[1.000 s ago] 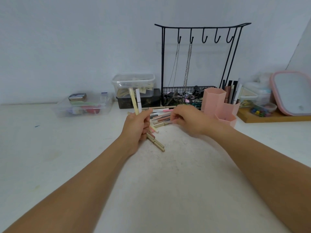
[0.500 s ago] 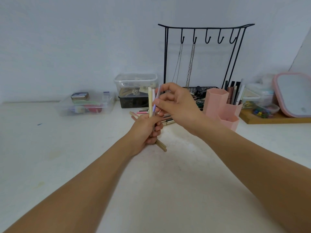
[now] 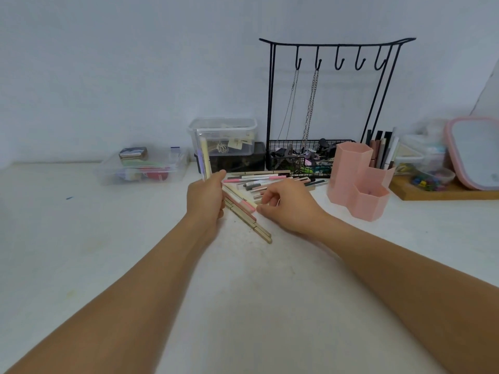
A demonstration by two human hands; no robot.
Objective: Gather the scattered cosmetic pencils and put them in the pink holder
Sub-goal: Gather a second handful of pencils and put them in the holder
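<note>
No readable brand or label anywhere we can see; print on the pencils and on the tags in the clear box (image 3: 224, 136) is too small or blurred to make out.

Left hand (image 3: 206, 199) is curled around a small bunch of held pencils (image 3: 204, 160), which stand near upright above the fist, motion-blurred. Count unclear, at least two or three, pale yellow and lilac.

Right hand (image 3: 286, 205) is low over the table (image 3: 108, 252), fingers loosely curled, thumb and fingertips right at the near end of a cream-and-pink pencil (image 3: 241, 200). We can't tell whether it's pinching it or only touching.

Scattered pencils (image 3: 270, 180) lie flat in a loose pile between and behind the hands; a few gold-beige ones (image 3: 251, 224) run diagonally toward us.

Pink holder (image 3: 360, 180), hexagonal compartments, stands upright right of the pile, near the right hand, apart from it. Its rear compartment already has a few pencils standing in it.

Black jewelry stand (image 3: 334, 103) behind.
</note>
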